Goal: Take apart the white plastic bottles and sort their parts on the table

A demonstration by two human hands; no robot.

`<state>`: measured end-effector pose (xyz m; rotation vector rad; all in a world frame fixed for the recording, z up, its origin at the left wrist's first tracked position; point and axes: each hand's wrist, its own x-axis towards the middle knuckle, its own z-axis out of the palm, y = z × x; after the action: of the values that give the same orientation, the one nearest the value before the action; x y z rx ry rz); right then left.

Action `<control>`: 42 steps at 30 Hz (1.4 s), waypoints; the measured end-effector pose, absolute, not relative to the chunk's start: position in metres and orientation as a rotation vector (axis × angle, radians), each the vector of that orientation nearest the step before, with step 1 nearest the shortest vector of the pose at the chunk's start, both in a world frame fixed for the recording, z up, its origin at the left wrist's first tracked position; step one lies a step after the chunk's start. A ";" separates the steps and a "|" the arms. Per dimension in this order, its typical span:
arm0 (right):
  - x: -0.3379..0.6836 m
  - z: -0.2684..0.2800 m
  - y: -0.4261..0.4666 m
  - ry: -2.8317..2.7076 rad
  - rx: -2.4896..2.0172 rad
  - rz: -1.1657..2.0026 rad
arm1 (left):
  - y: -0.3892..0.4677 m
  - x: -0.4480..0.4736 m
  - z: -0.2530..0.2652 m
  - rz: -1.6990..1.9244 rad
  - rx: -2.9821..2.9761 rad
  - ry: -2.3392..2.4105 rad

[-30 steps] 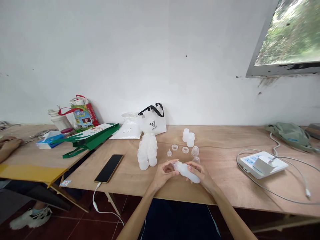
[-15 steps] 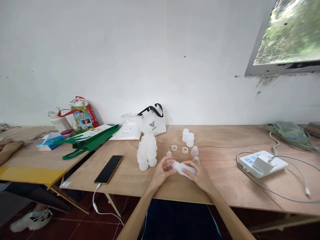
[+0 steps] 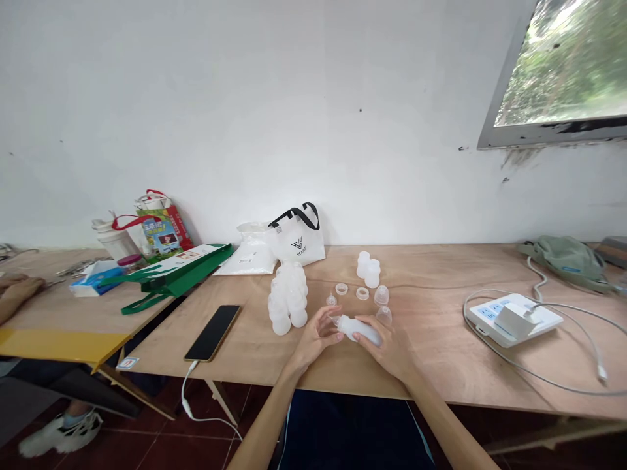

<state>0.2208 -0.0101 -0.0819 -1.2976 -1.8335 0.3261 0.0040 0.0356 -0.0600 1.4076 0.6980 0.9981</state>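
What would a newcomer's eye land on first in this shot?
Probably the right hand gripping a white bottle near the table's front edge, with the left hand at the bottle's clear tip. Next, likely, the cluster of white bottles just left of the hands. Farther left, the green bag stands out by its colour, behind a black phone.

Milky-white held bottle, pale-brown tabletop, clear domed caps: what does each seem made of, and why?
Milky-white bottle: plastic or silicone, satin finish; it looks cloudy, translucent. Pale-brown tabletop: probably plywood, smooth, with visible wood grain. Clear domed caps: likely glossy plastic; see-through.
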 end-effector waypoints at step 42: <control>0.220 -0.080 -0.012 -1.819 -1.237 0.393 | 0.035 -0.005 -0.048 0.915 1.530 0.672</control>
<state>0.2204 -0.0124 -0.0805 -1.2366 -1.8186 0.3932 -0.0051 0.0348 -0.0475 1.5297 0.6719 0.9149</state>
